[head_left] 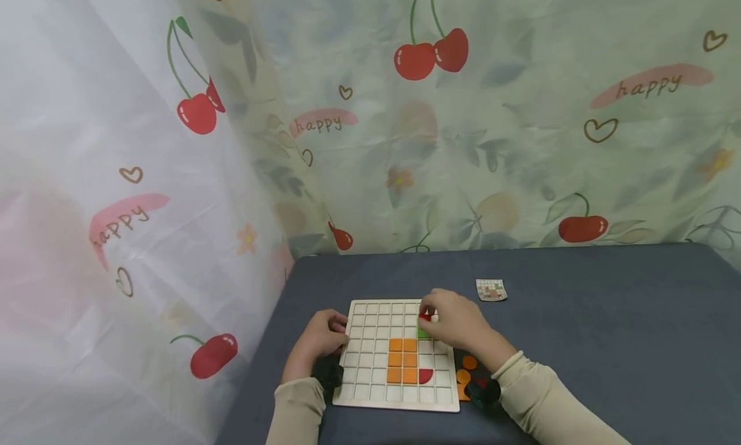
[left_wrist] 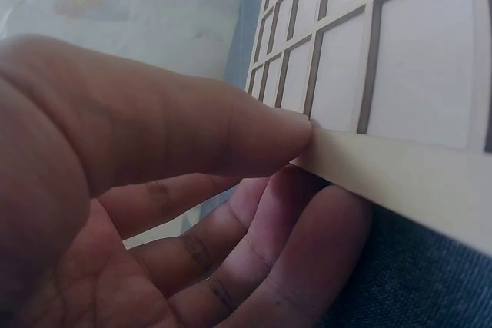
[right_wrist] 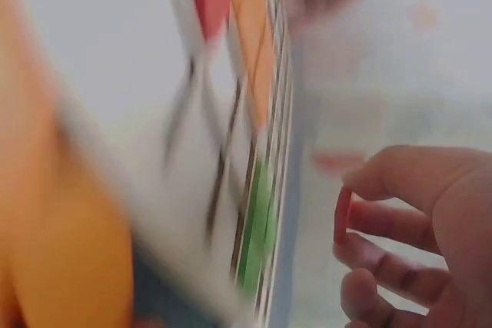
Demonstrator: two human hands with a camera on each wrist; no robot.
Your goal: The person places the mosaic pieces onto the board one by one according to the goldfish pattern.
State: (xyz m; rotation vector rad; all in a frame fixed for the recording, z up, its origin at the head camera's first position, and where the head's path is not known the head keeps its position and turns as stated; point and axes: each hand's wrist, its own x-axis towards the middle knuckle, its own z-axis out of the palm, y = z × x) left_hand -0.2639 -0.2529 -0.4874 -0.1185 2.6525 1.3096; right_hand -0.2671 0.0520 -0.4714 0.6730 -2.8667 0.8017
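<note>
While left hand (head_left: 317, 336) pinches board (head_left: 367, 359) at left edge, right hand (head_left: 460, 319) pinches red piece (right_wrist: 341, 217) above far right corner

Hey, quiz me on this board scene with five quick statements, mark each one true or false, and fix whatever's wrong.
1. The right hand pinches a red piece. True.
2. The left hand touches nothing. False: it grips the edge of the board.
3. Six orange squares sit on the board in two columns. True.
4. The small card lies on the board. False: it lies on the dark table, beyond the board's far right corner.
5. A red quarter-circle is next to the orange squares' nearest row. True.
</note>
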